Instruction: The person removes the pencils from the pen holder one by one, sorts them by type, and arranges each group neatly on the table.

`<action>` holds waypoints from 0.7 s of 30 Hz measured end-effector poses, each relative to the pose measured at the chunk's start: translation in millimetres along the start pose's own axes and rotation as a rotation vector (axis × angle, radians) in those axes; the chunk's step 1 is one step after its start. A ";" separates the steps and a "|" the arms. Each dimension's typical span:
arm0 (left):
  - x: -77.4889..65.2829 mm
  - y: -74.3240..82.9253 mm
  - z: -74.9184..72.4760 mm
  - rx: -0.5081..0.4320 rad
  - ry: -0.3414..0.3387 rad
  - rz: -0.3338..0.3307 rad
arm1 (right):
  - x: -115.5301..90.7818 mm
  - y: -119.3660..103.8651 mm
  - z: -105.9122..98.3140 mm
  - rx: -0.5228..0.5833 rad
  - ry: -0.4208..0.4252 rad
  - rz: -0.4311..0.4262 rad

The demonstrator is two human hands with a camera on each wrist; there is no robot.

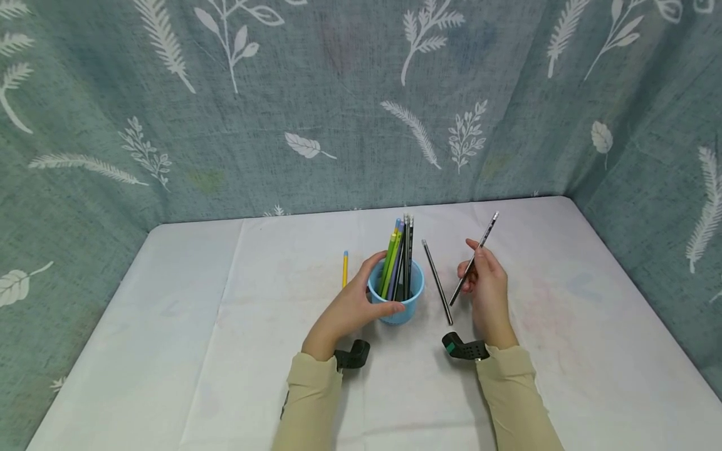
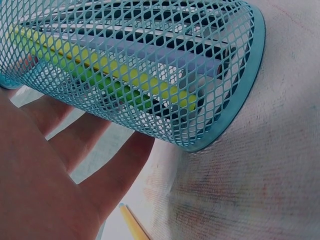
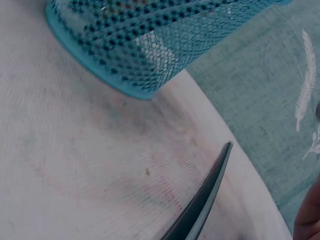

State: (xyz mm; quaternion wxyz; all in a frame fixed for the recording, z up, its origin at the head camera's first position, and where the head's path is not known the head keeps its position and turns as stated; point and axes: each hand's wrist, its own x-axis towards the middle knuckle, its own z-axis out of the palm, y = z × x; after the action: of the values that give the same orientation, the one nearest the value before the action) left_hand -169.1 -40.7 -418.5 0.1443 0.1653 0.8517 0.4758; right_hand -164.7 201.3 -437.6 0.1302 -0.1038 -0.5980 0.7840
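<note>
Toward the far edge of the white cloth-covered table (image 1: 271,376) stands a light-blue, round mesh cup (image 1: 402,317), probably light and easily tipped; the left hand (image 1: 351,305) has its fingers around the rim, a sound hold. Nearer the right edge, the right hand (image 1: 489,291) pinches a slim black-and-silver pencil (image 1: 489,227) mid-shaft, likely stiff, smooth, and best held there.

A white-covered table (image 1: 254,376) bears an upright blue mesh cup (image 1: 400,316); a dark pencil (image 1: 437,282) lies just right of the cup; a yellow pencil (image 1: 345,269) lies to its left.
</note>
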 end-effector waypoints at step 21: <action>1.1 0.1 0.5 -0.019 0.005 0.010 | 2.0 8.3 3.3 -0.747 -0.105 0.108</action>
State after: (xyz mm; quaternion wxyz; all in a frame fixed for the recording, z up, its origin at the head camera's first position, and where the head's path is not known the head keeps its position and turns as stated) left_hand -169.9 -39.8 -418.8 0.1415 0.1668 0.8467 0.4851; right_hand -168.4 196.9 -444.7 0.0111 -0.1353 -0.8420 0.5221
